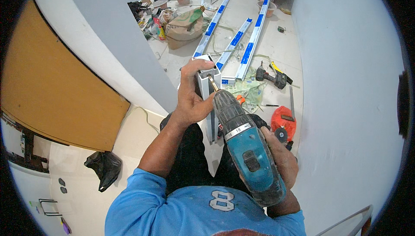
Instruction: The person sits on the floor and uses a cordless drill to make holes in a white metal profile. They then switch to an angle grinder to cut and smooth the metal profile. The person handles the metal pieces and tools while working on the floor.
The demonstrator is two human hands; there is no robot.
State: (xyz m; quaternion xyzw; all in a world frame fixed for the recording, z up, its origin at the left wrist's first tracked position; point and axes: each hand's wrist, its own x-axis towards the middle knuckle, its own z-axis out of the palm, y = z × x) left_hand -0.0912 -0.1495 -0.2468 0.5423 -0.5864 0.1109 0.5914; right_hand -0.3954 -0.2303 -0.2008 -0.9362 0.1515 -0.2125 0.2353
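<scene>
My left hand (191, 93) is closed round an upright white metal profile (210, 130) between my knees, with fingers over its top end. My right hand (281, 160) grips a teal and black cordless drill (250, 157). The drill points away from me, and its bit (213, 84) reaches into the top end of the profile, close to my left thumb. Whether the tip touches metal inside is too small to tell.
Long blue-labelled profiles (253, 41) lie ahead on the tiled floor. A black drill (270, 78), red bag (281, 115) and brown sack (183, 30) lie around them. Walls (346, 84) flank me, with a yellow door (60, 84) left and a black bag (103, 171) below it.
</scene>
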